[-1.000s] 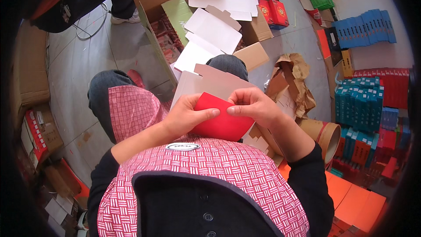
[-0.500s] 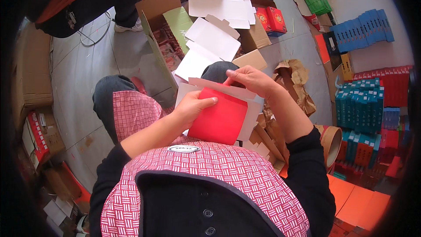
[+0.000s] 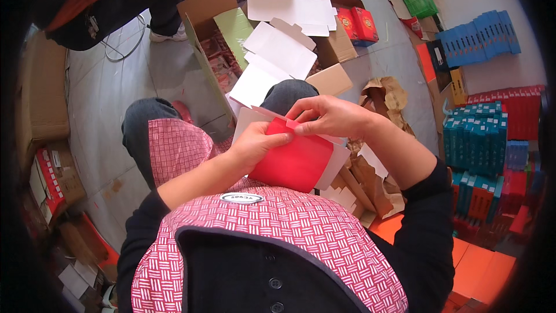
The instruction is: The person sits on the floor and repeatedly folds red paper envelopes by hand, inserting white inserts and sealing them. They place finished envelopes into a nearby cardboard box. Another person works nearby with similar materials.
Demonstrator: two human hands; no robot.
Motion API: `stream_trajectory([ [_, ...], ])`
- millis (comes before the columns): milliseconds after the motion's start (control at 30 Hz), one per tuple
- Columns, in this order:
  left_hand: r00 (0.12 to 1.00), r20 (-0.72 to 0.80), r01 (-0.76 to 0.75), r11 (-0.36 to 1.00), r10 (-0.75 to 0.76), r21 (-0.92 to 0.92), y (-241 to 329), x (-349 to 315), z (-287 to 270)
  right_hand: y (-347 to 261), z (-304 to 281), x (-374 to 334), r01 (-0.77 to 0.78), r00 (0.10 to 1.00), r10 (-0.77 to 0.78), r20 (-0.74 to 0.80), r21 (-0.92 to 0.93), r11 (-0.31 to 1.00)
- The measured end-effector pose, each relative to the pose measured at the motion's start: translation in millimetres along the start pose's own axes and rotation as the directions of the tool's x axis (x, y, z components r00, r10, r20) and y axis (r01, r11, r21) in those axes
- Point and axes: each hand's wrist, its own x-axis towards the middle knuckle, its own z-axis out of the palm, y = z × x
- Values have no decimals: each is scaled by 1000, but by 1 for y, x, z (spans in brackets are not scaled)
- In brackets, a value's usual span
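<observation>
A red box made of folding card, with white flaps spread around it, rests on my lap. My left hand grips its left side, thumb flat on the red face and the other fingers hidden behind. At the far edge my right hand pinches a small red tab and flap between thumb and fingers. The box's inside is out of sight.
Ahead stands an open carton topped with flat white card pieces. Crumpled brown paper lies to the right. Teal boxes are stacked beyond it. Another person's leg is at the far left.
My right hand has come down and inward onto the far edge of the box, and the small red tab there is now folded toward the red face. The left hand stays nearly in place.
</observation>
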Motion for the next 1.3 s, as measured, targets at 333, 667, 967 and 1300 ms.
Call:
stream_trajectory([
  [333,939,-104,-309,937,328,164,-4,-19,2,36,22,-10,113,982,-64,-176,282,953],
  [667,933,-19,-304,817,359,490,-8,-23,-8,42,35,-10,159,965,-105,-239,217,963],
  [967,928,-17,-324,827,373,460,-11,-25,-11,41,49,-12,312,879,-315,-359,-68,948],
  [1300,927,-34,-309,811,374,497,-11,-27,-12,40,53,-11,331,850,-337,-405,-86,940],
])
